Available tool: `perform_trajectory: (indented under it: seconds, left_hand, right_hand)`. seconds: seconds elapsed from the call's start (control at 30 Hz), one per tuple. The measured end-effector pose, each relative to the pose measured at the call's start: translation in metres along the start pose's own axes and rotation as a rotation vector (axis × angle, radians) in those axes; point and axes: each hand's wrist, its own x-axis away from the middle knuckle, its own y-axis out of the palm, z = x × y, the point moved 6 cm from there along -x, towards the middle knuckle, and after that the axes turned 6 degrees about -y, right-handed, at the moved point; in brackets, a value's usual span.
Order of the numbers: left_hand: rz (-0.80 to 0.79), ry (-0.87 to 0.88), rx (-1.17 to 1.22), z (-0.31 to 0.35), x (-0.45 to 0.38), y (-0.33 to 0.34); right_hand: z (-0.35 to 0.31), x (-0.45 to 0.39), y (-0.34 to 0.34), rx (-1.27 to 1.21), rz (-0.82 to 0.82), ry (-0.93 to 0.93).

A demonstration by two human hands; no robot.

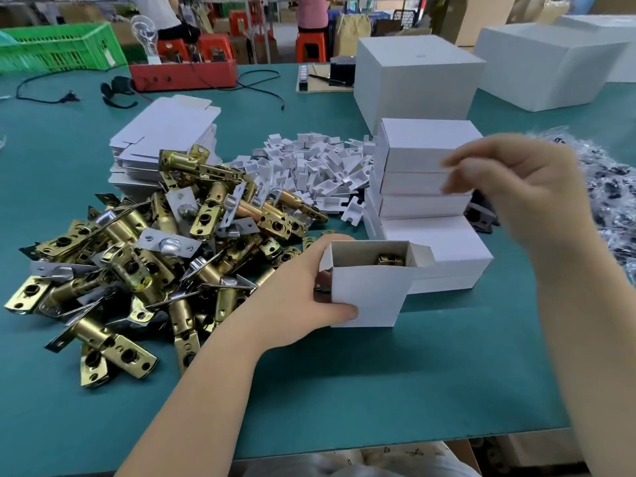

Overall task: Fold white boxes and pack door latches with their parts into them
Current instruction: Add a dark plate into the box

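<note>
Our left hand (306,290) grips an upright white box (368,290) by its left side, thumb on the near face and fingers wrapped behind, standing it on the green table (344,390). The box's top is open, flaps up, and a brass latch (389,259) shows inside it. Our right hand (516,187) hangs above and to the right, blurred, with fingers loosely bent and pointing left; we see nothing in it, and it overlaps the stack of closed boxes (423,201) just behind the open one, though we cannot tell whether it touches them.

Left of the box lies a large heap of loose brass latches (137,256), many with silver faceplates. Behind that heap sits a stack of flat unfolded box blanks (161,132), and to its right a spread of small white card inserts (316,166). At the far right edge there is a pile of clear plastic bags (605,187) with dark parts inside, too blurred to name.

We judge the job to be early to midway: several boxes are closed and stacked, one is loaded with a latch but not yet shut, and it may still need an insert or a parts bag. The heap of latches and the blanks show much remains.
</note>
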Motion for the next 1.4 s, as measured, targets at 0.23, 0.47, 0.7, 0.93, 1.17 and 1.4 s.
perform_trajectory:
  seconds: [0.23, 0.47, 0.7, 0.93, 1.17, 1.4]
  left_hand:
    - [0.063, -0.009, -0.009, 0.000, 0.000, 0.002]
    - [0.071, -0.001, 0.030, -0.001, -0.001, 0.003]
    - [0.060, -0.033, 0.040, -0.004, -0.003, 0.003]
    - [0.062, -0.025, 0.045, -0.002, -0.003, 0.004]
    - [0.054, -0.017, 0.062, -0.002, -0.003, 0.005]
    - [0.062, -0.025, 0.037, -0.003, -0.002, 0.004]
  right_hand:
    - [0.138, 0.026, -0.075, 0.569, 0.299, 0.473]
    - [0.187, 0.027, -0.048, 0.886, -0.183, 0.581]
    - [0.185, 0.029, -0.057, 0.778, -0.086, 0.547]
    - [0.180, 0.030, -0.052, 0.740, -0.041, 0.574]
    - [0.172, 0.033, -0.034, 0.827, -0.189, 0.573]
    - [0.170, 0.030, -0.033, 0.709, -0.090, 0.587]
